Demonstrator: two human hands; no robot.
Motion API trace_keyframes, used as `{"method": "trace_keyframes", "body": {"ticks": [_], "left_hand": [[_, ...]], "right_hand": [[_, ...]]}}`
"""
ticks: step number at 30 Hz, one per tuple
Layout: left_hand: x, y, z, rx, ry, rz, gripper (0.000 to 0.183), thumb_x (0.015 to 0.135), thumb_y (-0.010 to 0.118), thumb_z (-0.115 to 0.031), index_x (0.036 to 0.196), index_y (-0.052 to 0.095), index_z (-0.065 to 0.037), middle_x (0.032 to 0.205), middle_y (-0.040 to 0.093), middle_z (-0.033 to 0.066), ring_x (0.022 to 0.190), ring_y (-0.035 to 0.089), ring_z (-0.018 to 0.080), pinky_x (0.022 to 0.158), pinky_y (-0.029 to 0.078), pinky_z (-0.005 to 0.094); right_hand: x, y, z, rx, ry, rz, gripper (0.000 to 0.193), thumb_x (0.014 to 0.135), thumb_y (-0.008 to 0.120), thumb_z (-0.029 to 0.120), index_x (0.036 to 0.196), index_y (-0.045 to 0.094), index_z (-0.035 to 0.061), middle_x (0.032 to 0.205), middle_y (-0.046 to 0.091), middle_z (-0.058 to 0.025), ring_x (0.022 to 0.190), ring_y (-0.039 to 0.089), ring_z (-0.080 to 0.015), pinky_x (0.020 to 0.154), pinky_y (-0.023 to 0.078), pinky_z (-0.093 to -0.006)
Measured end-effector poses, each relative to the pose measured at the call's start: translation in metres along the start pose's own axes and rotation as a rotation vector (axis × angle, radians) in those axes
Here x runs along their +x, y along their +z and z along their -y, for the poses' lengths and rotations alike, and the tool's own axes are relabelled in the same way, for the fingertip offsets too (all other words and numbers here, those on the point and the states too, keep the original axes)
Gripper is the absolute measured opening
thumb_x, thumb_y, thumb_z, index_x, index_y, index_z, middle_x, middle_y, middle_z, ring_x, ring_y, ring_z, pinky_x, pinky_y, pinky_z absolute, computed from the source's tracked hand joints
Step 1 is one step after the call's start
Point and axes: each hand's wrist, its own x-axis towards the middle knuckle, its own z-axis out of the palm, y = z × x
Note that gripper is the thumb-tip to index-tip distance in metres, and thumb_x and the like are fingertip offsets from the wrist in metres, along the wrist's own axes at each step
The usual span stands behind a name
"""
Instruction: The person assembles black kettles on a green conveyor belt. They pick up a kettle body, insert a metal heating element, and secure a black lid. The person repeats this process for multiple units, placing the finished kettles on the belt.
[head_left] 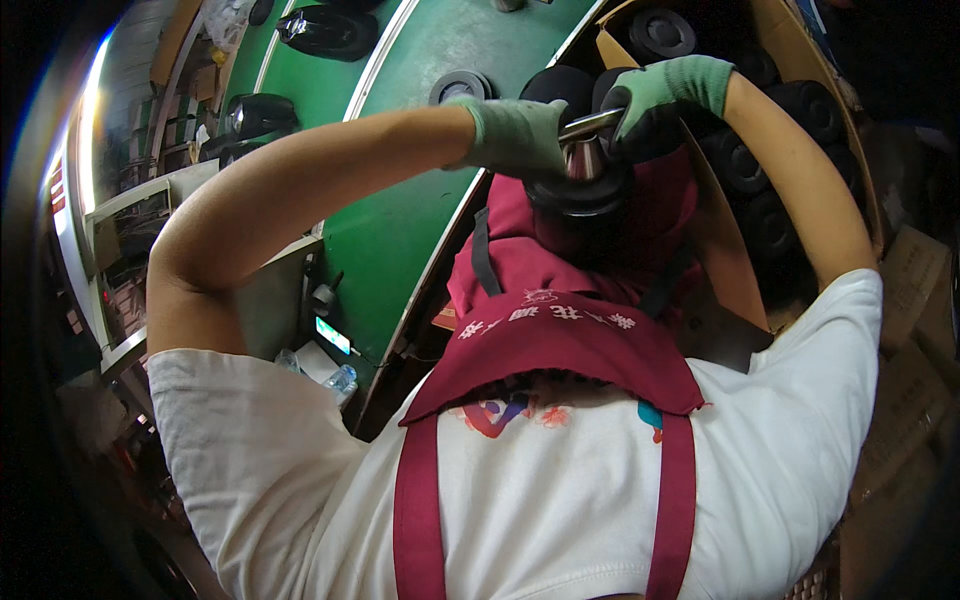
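I have the left hand [515, 138] and right hand [660, 102], both gloved, gripping a metal bar [594, 124]. Just below them sits a black round part [580, 203].

Near one o'clock, your left grip [522, 137] and right grip [655, 103] clasp a metal bar [592, 125] over a round black part [580, 197]; green counter [412, 78] at eleven, cardboard carton [728, 235] at two.

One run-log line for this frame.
left hand: at metal bar; right hand: holding bar's far end; below: black round part; right: carton, black parts
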Motion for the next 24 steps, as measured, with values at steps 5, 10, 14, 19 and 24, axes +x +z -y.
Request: {"method": "trace_keyframes", "body": {"ticks": [5, 10, 14, 19, 24], "left_hand": [[-0.005, 0.021, 0.007, -0.075, -0.003, -0.145, 0.057, 0.077, 0.069, -0.022, 0.126, 0.05, 0.002, 0.107, 0.068, 0.0276, 0.106, 0.065, 0.0453, 0.091, 0.052, 0.0501], [-0.019, 0.045, 0.01, -0.143, 0.127, -0.244, 0.047, 0.082, 0.069, -0.021, 0.124, 0.054, -0.007, 0.109, 0.066, 0.0222, 0.105, 0.066, 0.0407, 0.087, 0.053, 0.0491], [-0.019, 0.054, 0.03, -0.115, 0.256, -0.261, 0.051, 0.081, 0.071, -0.02, 0.129, 0.056, -0.011, 0.109, 0.065, 0.0167, 0.101, 0.067, 0.0384, 0.086, 0.054, 0.0489], [0.02, 0.037, 0.071, 0.193, 0.701, -0.368, 0.045, 0.077, 0.075, -0.031, 0.118, 0.064, -0.016, 0.106, 0.066, 0.0067, 0.098, 0.066, 0.0295, 0.08, 0.057, 0.0407], [0.089, 0.027, 0.082, 0.398, 1.138, -0.516, 0.038, 0.08, 0.069, -0.028, 0.116, 0.067, -0.018, 0.116, 0.062, 0.0056, 0.099, 0.065, 0.0265, 0.078, 0.058, 0.0388]], "right_hand": [[0.032, -0.02, 0.038, -0.199, 0.188, 0.285, 0.059, 0.076, 0.079, 0.056, 0.113, 0.077, 0.0101, 0.103, 0.077, -0.0118, 0.095, 0.074, -0.0249, 0.081, 0.059, -0.0368], [0.037, 0.006, 0.027, 0.483, 0.118, 0.894, 0.024, 0.094, 0.069, 0.027, 0.099, 0.073, 0.0038, 0.081, 0.07, -0.0091, 0.069, 0.069, -0.0194, 0.063, 0.057, -0.031], [0.014, 0.013, 0.051, 0.786, 0.315, 0.726, 0.01, 0.092, 0.067, 0.019, 0.09, 0.066, 0.0099, 0.067, 0.057, -0.0009, 0.055, 0.055, -0.0111, 0.048, 0.045, -0.0261], [-0.008, 0.049, 0.071, 1.477, 0.526, 0.598, 0.005, 0.095, 0.063, 0.018, 0.094, 0.062, 0.0134, 0.063, 0.045, 0.0047, 0.043, 0.038, -0.0062, 0.039, 0.031, -0.0245], [-0.028, 0.09, 0.118, 1.778, 0.324, 0.128, 0.009, 0.1, 0.056, 0.022, 0.093, 0.058, 0.0168, 0.061, 0.038, 0.0071, 0.047, 0.036, -0.0065, 0.042, 0.028, -0.0252]]}}
